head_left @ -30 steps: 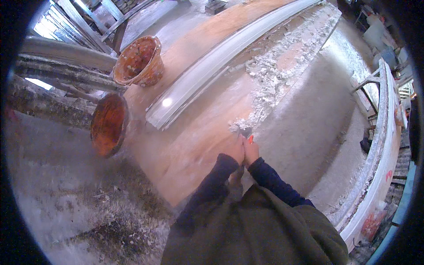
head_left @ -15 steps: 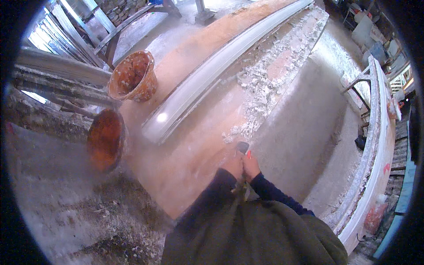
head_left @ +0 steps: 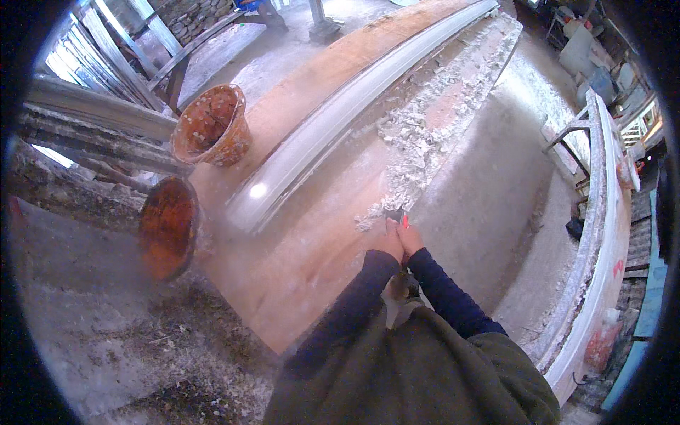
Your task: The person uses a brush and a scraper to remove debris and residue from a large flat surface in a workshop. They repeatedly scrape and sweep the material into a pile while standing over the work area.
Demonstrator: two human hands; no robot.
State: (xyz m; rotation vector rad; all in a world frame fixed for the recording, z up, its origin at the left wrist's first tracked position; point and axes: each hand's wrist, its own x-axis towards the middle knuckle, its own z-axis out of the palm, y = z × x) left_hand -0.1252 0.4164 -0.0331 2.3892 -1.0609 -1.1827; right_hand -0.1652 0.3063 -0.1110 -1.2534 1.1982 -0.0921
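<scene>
Both hands, left [head_left: 389, 241] & right [head_left: 411, 239], clenched on scraper [head_left: 397, 216]; plaster rubble [head_left: 418, 152] ahead.

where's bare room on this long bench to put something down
Bare board lies between the white moulding and the line of plaster rubble, left of the hands. The grey slope right of the rubble is also free. Crowded: the rubble strip, and the two orange buckets at left.
</scene>
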